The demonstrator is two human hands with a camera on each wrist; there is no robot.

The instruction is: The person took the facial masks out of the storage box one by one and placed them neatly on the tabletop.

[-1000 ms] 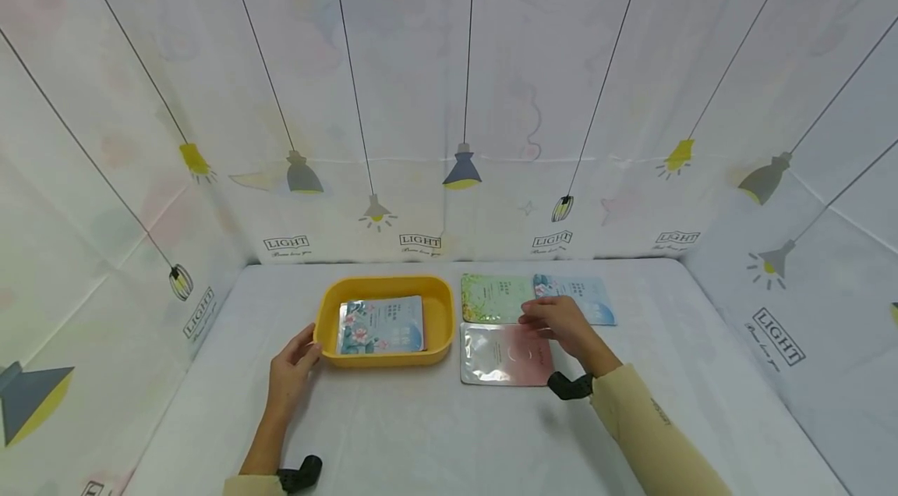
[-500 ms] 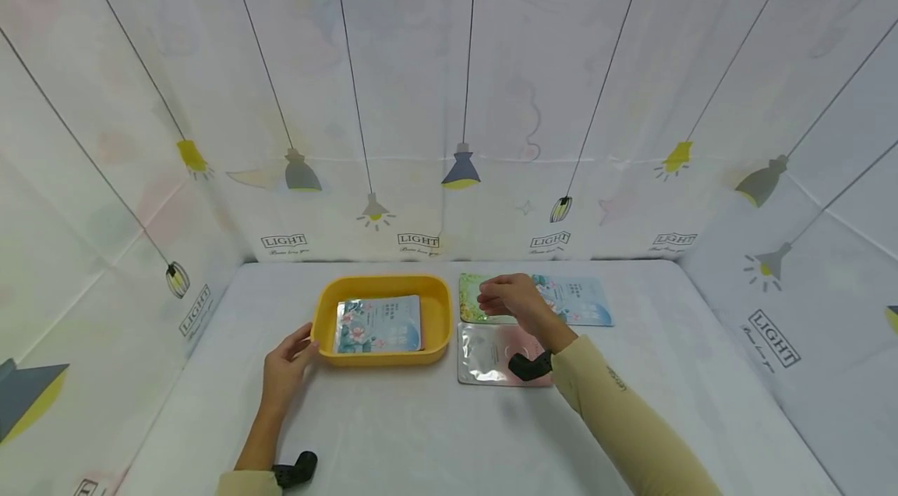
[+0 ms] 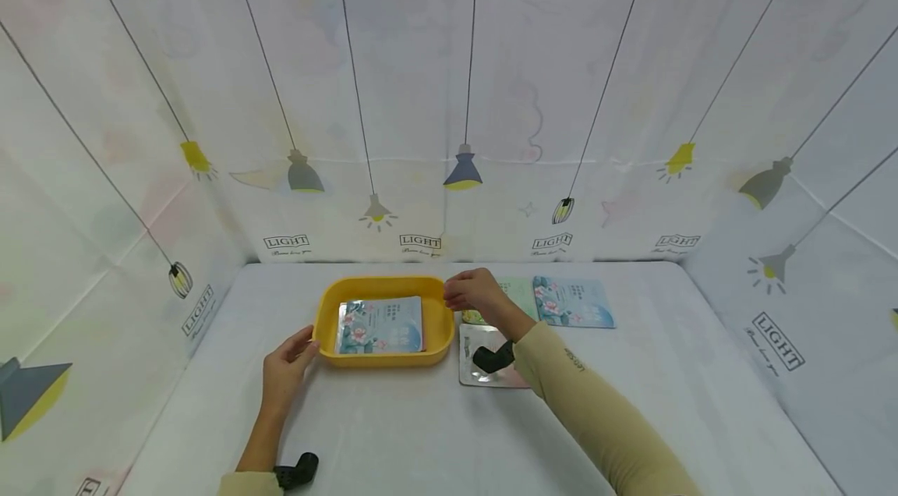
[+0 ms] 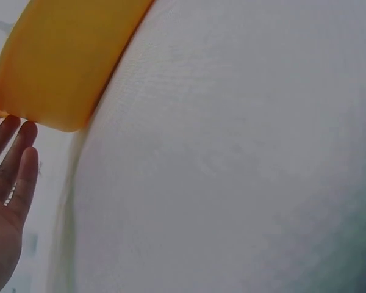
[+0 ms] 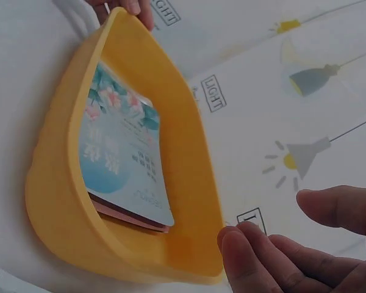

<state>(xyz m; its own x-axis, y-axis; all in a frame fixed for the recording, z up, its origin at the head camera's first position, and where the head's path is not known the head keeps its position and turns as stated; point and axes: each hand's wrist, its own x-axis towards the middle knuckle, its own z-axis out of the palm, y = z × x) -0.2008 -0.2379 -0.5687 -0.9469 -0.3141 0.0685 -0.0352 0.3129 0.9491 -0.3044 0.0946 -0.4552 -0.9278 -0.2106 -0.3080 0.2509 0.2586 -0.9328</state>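
A yellow plastic tray (image 3: 382,360) stands on the white table, holding a blue floral sheet-mask packet (image 3: 384,326) on top of a pinkish one (image 5: 128,218). My left hand (image 3: 284,371) is at the tray's left end. Its straightened fingers (image 4: 25,177) touch the wall near the rim. At the tray's right end is my right hand (image 3: 484,297), thumb apart from the fingers and nothing between them; its fingertips are right by the rim. Beneath that hand and arm, a green packet (image 3: 521,293) and a silver-pink packet (image 3: 477,356) are partly hidden.
Another blue floral packet (image 3: 575,301) lies right of the green one. A white cloth wall (image 3: 449,90) printed with hanging lamps rises behind the table (image 3: 393,434) and along both sides. Each wrist carries a black camera (image 3: 493,356).
My right hand has moved left from over the packets to the tray's right end, uncovering the blue packet on the table. My left hand stays at the tray's left end.
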